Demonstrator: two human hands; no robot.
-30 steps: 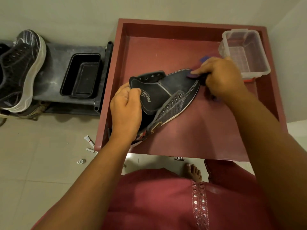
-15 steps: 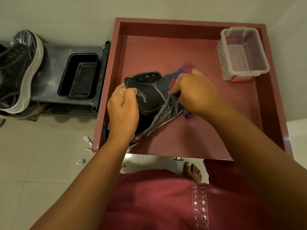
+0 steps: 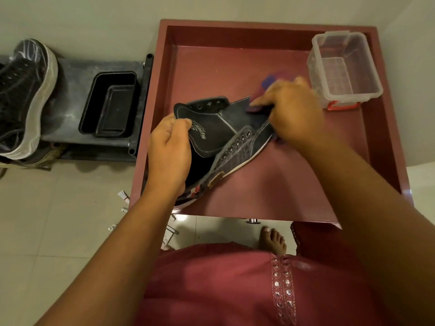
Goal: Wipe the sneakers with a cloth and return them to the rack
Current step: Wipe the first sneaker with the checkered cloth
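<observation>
A dark grey high-top sneaker [image 3: 226, 140] lies on its side in the red tray-like table top [image 3: 294, 184], toe pointing to the far right. My left hand [image 3: 168, 154] grips its tongue and collar near the heel. My right hand [image 3: 294, 111] holds a purple-red cloth [image 3: 268, 81] pressed against the sneaker's toe end; most of the cloth is hidden under the fingers. A second black sneaker [image 3: 23, 100] with a white sole lies on the grey shoe rack [image 3: 70, 95] at the far left.
A clear plastic box [image 3: 343, 67] with a red latch stands in the table's far right corner. A black rectangular tub [image 3: 109, 104] sits on the rack. Small tubes [image 3: 123, 196] lie on the tiled floor by the table's left edge. My bare foot [image 3: 274, 240] shows below the table.
My right hand with the cloth swept from the toe back along the sneaker's side, then out to the toe end again. The left hand kept its hold.
</observation>
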